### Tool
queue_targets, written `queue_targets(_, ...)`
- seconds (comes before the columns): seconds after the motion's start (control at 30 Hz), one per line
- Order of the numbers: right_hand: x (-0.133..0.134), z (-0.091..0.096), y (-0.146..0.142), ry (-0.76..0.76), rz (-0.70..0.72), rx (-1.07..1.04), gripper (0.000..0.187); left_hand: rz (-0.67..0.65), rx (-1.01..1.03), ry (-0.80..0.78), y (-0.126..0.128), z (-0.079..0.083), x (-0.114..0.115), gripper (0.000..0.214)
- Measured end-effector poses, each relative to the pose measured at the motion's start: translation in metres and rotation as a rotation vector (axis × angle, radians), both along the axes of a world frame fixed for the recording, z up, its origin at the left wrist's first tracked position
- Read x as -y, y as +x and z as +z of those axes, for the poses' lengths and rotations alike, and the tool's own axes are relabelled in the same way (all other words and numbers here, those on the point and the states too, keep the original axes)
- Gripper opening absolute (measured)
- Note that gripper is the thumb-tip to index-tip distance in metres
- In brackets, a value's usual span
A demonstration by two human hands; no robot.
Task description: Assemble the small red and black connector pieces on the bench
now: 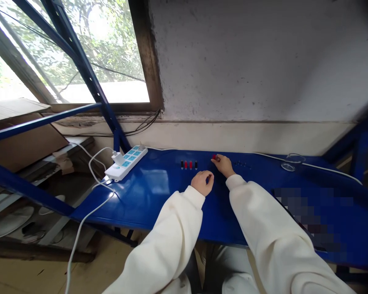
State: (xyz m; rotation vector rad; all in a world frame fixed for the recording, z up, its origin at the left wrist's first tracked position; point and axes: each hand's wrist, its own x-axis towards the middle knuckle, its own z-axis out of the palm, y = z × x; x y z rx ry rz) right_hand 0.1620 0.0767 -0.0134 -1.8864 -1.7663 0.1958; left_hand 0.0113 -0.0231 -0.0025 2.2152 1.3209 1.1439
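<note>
Between the thumb and fingertips of my right hand (pixel 223 165) is a small red cylinder (pixel 214 156), held near the back of the blue tabletop. My left hand (pixel 203 183) hovers closer to me with its fingers curled into a pinch; what they hold, if anything, is too small to name. Left of my right hand a short row stands on the table: a black cylinder (pixel 182 164), a red one (pixel 186 165), another red one (pixel 190 164) and another black one (pixel 196 165), all with paler lower ends. Several tiny dark pieces (pixel 242 164) lie just right of my right hand.
A white power strip (pixel 126 163) with a plugged-in adapter and white cables sits at the table's left end. Two clear round dishes (pixel 288 166) lie at the back right. A blurred-out dark flat object (pixel 300 222) is at the right. Blue metal posts (pixel 106 108) frame the left side.
</note>
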Motion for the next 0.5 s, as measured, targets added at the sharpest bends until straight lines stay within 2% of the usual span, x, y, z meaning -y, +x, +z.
queue_targets(0.1,0.011,0.013,-0.003,0.056,0.029,-0.038,0.018,0.010,0.052,0.045,-0.002,0.000,0.000,0.029)
queue_targets(0.2,0.033,0.026,-0.011,0.062,0.080,-0.020,0.019,0.019,0.099,0.094,-0.005,0.001,-0.002,0.047)
queue_targets(0.27,0.050,0.031,-0.018,0.098,0.106,0.025,0.019,0.015,0.109,0.132,-0.006,0.001,-0.003,0.051)
queue_targets(0.37,0.069,0.028,-0.026,0.194,0.158,0.115,0.015,0.017,0.079,0.154,-0.007,-0.001,-0.005,0.048)
queue_targets(0.5,0.075,0.016,-0.026,0.263,0.244,0.132,0.014,0.014,0.015,0.129,-0.009,-0.005,-0.009,0.042)
